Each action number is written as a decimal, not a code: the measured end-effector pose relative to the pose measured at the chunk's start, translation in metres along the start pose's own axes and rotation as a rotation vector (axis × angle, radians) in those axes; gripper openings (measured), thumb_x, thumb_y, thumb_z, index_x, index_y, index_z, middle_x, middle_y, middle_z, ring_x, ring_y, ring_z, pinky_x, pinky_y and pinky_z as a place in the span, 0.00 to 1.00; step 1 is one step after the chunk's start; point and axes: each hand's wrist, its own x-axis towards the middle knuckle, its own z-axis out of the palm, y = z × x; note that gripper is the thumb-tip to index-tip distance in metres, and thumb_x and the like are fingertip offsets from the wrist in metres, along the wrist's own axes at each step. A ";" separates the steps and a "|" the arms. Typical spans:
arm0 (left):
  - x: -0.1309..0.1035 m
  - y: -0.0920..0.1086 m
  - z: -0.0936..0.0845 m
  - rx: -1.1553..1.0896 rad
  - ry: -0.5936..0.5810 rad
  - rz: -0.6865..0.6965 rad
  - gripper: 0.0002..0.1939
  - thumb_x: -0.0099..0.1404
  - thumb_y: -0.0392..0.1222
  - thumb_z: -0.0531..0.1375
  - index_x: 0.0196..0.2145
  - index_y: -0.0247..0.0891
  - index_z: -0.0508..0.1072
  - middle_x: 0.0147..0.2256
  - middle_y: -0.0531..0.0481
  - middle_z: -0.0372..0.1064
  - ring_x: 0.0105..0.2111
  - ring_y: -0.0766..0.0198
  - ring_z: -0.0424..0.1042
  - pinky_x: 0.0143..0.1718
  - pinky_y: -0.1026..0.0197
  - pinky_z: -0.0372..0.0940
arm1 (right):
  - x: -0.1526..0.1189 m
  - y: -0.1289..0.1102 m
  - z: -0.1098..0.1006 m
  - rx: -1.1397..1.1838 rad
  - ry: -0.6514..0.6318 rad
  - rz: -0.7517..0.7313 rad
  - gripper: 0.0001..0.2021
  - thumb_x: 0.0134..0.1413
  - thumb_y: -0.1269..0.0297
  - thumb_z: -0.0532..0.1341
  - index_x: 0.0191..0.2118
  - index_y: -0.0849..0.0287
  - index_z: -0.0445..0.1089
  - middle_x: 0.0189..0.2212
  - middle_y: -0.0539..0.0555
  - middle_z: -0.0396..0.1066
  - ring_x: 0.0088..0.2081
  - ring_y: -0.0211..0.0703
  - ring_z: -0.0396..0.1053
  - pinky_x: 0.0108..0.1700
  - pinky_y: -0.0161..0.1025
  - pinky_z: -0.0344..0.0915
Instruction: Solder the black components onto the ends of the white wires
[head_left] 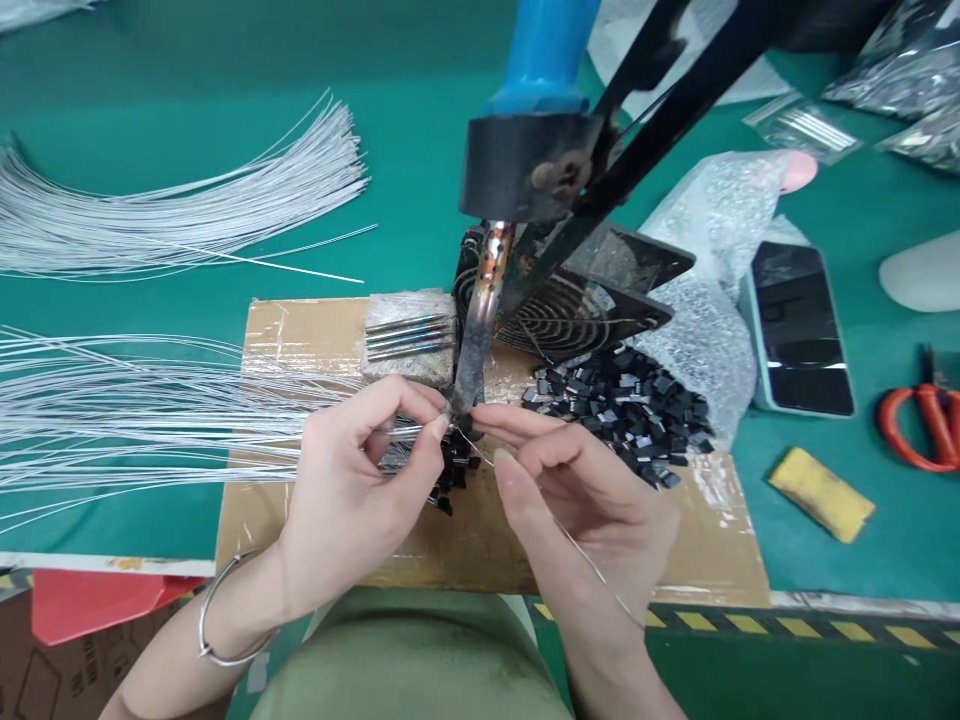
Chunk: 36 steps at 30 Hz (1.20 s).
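Note:
Near the tip of a soldering iron [487,285], held upright in a stand, both hands meet over a cardboard sheet. My left hand [360,495] pinches a thin white wire between thumb and forefinger; its end at the iron tip is partly hidden by the fingers. Thin solder wire [598,571] crosses the palm of my right hand [592,500] and is gripped between thumb and fingers, its end reaching the iron tip. Below the fingertips lie black connectors [454,465] with wires. Many white wires [150,420] run left from there.
Loose black connectors [622,410] are heaped right of the iron, before a black fan [570,310]. A pad with metal rods [409,338] sits left of it. Another wire bundle [225,215] lies back left. At right are a phone [799,325], yellow sponge [821,493] and red-handled pliers [922,425].

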 end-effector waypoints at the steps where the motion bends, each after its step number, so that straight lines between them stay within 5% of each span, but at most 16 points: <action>1: 0.000 0.000 0.000 -0.002 -0.002 -0.001 0.07 0.69 0.32 0.62 0.31 0.38 0.74 0.36 0.50 0.79 0.31 0.66 0.75 0.27 0.66 0.64 | 0.000 0.000 0.000 -0.003 0.007 -0.003 0.10 0.63 0.73 0.66 0.31 0.54 0.72 0.48 0.53 0.83 0.48 0.44 0.82 0.56 0.42 0.77; 36: -0.002 -0.001 -0.001 -0.004 -0.018 -0.017 0.07 0.68 0.31 0.62 0.32 0.37 0.74 0.36 0.49 0.79 0.32 0.65 0.75 0.28 0.65 0.65 | -0.001 0.004 0.001 -0.005 0.026 -0.011 0.09 0.64 0.71 0.67 0.30 0.55 0.73 0.47 0.56 0.84 0.48 0.48 0.82 0.57 0.45 0.76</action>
